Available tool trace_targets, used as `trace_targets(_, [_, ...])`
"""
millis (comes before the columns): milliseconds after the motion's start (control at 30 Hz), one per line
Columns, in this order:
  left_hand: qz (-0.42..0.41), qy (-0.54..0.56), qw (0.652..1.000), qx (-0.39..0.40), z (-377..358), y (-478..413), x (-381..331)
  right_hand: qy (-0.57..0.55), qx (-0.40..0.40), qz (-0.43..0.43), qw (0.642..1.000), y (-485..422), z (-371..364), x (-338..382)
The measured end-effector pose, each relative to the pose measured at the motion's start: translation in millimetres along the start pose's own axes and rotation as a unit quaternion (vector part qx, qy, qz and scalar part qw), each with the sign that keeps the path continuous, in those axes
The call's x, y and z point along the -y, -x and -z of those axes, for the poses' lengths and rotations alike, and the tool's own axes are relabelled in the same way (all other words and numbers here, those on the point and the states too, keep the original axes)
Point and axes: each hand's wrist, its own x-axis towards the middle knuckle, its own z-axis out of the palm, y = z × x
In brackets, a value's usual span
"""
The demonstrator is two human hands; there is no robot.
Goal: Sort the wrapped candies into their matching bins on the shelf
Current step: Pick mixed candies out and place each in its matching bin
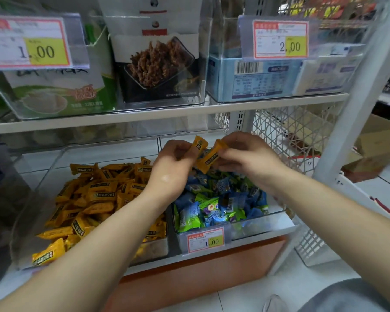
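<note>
Two clear bins sit side by side on the low shelf. The left bin (43,176) holds a heap of orange wrapped candies (95,199). The right bin (257,226) holds blue and green wrapped candies (214,206). Both hands hover over the back of the right bin. My left hand (173,163) grips an orange candy (199,144) that sticks up past its fingers. My right hand (245,156) pinches a second orange candy (208,161), tilted, right beside the first. The two candies nearly touch.
A price tag (205,239) hangs on the right bin's front. The upper shelf (167,113) carries clear bins of snack packs just above my hands. A white mesh basket (302,140) stands to the right, beside a white shelf post (351,97) and cardboard boxes (374,149).
</note>
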Motion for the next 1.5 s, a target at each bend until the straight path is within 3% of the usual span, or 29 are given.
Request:
trace_targets(100, [0.015, 0.064, 0.997, 0.033, -1.4, 9.6, -9.3, -0.030, 0.012, 0.001, 0.999, 3.3, -8.1, 1.8])
trace_targets(300, [-0.107, -0.143, 0.980, 0.084, 10.3, 15.7, -9.7, -0.048, 0.039, -0.018, 0.998, -2.2, -12.5, -6.6])
trace_targets(367, [-0.120, -0.219, 0.966, 0.073, 22.1, 10.7, -6.9, 0.042, 0.031, -0.005, 0.999, -10.0, -5.2, -13.0])
trace_targets(400, [-0.119, -0.250, 0.959, 0.065, 28.6, 8.5, -5.4, 0.147, 0.020, 0.015, 0.989, -14.7, 1.4, -17.6])
trace_targets(500, [-0.102, -0.276, 0.954, 0.052, 43.3, 3.5, 1.0, 0.439, 0.099, 0.024, 0.892, -25.7, 22.2, -36.2])
trace_targets(600, [-0.104, -0.274, 0.954, 0.066, 47.1, 2.3, 5.1, 0.568, 0.220, -0.029, 0.792, -30.6, 29.3, -53.1])
trace_targets(667, [-0.114, -0.284, 0.948, 0.088, 45.5, 3.3, 6.1, 0.609, 0.241, -0.023, 0.756, -34.9, 28.1, -58.9])
trace_targets(833, [-0.129, -0.306, 0.938, 0.102, 42.4, 4.6, 9.7, 0.581, 0.210, 0.017, 0.786, -39.7, 23.8, -54.1])
trace_targets(933, [-0.129, -0.305, 0.938, 0.101, 43.8, 2.8, 12.4, 0.527, 0.089, 0.080, 0.841, -43.1, 34.5, -40.7])
trace_targets(967, [-0.129, -0.305, 0.938, 0.101, 43.8, 2.4, 13.2, 0.529, 0.048, 0.092, 0.842, -45.4, 40.5, -37.3])
trace_targets(1067, [-0.130, -0.319, 0.933, 0.107, 42.5, 2.4, 15.5, 0.626, 0.008, 0.085, 0.775, -46.1, 53.7, -36.4])
trace_targets(1100, [-0.129, -0.327, 0.929, 0.112, 41.9, 2.7, 16.0, 0.624, 0.003, 0.088, 0.776, -44.9, 54.3, -38.3])
trace_targets(1200, [-0.127, -0.337, 0.925, 0.118, 40.7, 2.6, 17.7, 0.515, 0.059, 0.083, 0.851, -39.8, 45.6, -44.5])
trace_targets(1233, [-0.129, -0.339, 0.924, 0.117, 40.6, 2.3, 18.1, 0.519, 0.110, 0.061, 0.845, -37.9, 40.5, -48.6])
trace_targets(1267, [-0.131, -0.342, 0.923, 0.116, 40.3, 2.3, 18.2, 0.553, 0.167, 0.039, 0.815, -36.9, 36.4, -53.6])
trace_targets(1333, [-0.132, -0.346, 0.922, 0.116, 39.3, 2.6, 18.1, 0.657, 0.234, 0.010, 0.717, -35.6, 30.8, -64.4])
trace_targets(1367, [-0.132, -0.347, 0.921, 0.116, 38.9, 2.6, 18.2, 0.687, 0.236, 0.007, 0.687, -36.0, 29.6, -67.3])
trace_targets(1500, [-0.132, -0.358, 0.917, 0.115, 38.9, 2.2, 19.3, 0.667, 0.156, 0.047, 0.727, -46.0, 33.4, -58.5])
